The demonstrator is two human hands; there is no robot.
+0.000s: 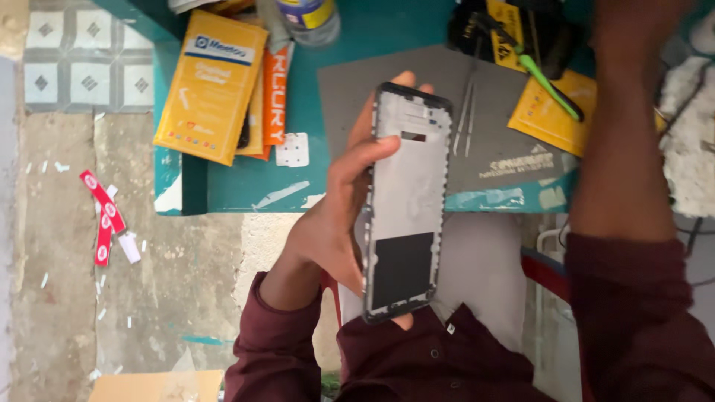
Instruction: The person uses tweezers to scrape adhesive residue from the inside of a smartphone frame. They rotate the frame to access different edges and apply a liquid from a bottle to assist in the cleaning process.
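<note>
Teal table (pixel 350 149) fills the top of the view, edge worn and chipped, with bare concrete floor (pixel 67 283) below left and patterned tiles at the far top left. Grey work mat (pixel 499 126) lies on the table, right of centre. Right arm in a maroon sleeve (pixel 633 313) runs up the right side, forearm crossing over the mat's right end and blocking part of the yellow packet (pixel 547 112) there; right hand (pixel 633 22) is cut off by the top edge, blurred, so whether it is open or closed can't be told, nor what it touches. Left hand (pixel 331 223) is raised in front of the table edge, fingers wrapped round a phone frame (pixel 406 201), thumb across the left rim, fingertips peeking out above the top and below the bottom. Frame is held upright, slightly tilted, inner side facing the camera: pale metal plate, dark rectangle in the lower half, small slot near the top; it covers the mat's lower left corner. Yellow box (pixel 212 85) lies at the table's left, on top of an orange packet (pixel 274 97). Small white square part (pixel 292 149) sits just beside the orange packet. Tweezers (pixel 467 112) lie on the mat just right of the frame's top. Green-handled tool (pixel 551 85) rests across the yellow packet. Red and white strips (pixel 104 216) lie on the floor, well apart from the hands.
</note>
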